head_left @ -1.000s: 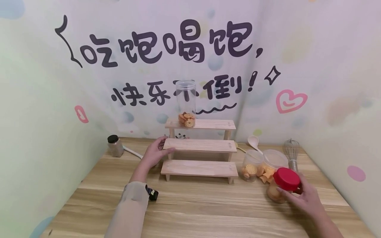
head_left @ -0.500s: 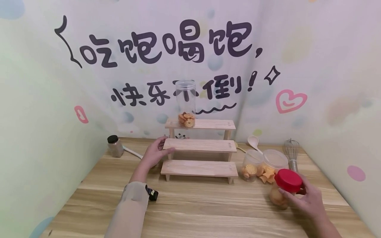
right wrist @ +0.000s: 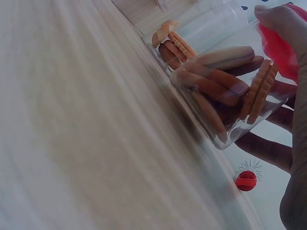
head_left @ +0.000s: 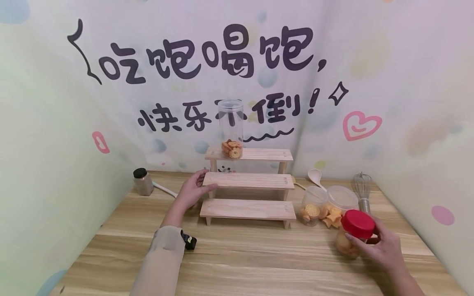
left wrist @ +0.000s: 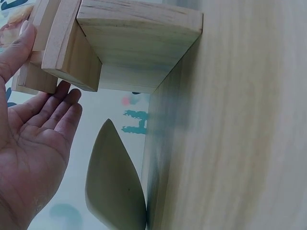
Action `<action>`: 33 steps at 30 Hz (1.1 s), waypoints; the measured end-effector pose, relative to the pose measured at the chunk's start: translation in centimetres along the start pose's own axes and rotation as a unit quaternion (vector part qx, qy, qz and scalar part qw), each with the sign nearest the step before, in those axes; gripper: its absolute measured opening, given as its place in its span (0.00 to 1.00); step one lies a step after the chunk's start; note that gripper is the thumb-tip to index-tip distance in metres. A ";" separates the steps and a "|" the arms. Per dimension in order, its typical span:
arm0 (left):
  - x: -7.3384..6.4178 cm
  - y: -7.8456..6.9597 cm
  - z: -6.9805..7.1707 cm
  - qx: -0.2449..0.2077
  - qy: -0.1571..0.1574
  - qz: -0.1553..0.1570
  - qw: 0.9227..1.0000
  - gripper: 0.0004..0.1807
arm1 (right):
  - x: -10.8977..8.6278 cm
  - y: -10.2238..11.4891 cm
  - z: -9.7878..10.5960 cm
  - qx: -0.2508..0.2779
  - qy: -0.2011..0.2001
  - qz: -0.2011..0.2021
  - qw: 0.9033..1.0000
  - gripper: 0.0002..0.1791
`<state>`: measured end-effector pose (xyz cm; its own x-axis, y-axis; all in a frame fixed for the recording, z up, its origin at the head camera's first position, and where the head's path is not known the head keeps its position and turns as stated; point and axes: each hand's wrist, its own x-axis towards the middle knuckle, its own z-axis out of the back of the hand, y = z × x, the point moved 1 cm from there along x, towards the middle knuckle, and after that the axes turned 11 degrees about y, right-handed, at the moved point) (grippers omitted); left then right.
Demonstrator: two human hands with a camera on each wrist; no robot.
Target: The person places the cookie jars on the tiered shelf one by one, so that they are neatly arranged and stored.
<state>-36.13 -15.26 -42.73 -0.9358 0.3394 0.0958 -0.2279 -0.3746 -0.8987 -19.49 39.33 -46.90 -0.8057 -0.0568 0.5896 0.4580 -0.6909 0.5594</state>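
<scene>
The right hand (head_left: 383,248) curls round the red-lidded jar (head_left: 354,232), right of the wooden stand (head_left: 248,209) and nearer. The left hand (head_left: 191,191), loosely bent, pinches the stand's left end. A hard bump there might tip the tall jar (head_left: 231,133) on top.

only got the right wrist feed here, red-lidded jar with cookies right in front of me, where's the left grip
Observer: The left grip holds the wooden stand by the left end of its middle shelf.
Operator: ok, anything up on top of it
Observer: A tall clear jar with cookies at its bottom stands on the top shelf, toward the left end.
Operator: and way over to the left
Observer: A small black-lidded jar stands on the table there, near the back.
</scene>
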 end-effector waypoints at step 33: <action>0.2 0.4 0.0 -0.014 0.000 -0.009 1.000 0.49 | 4.7 6.1 1.2 0.028 -0.036 0.105 0.993 0.46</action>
<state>-36.37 -15.33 -43.07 -0.9314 0.3459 0.1131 -0.2380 -0.3439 -0.9083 -20.00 35.71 -40.00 -0.6624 -0.1429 0.7354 0.6352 -0.6276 0.4502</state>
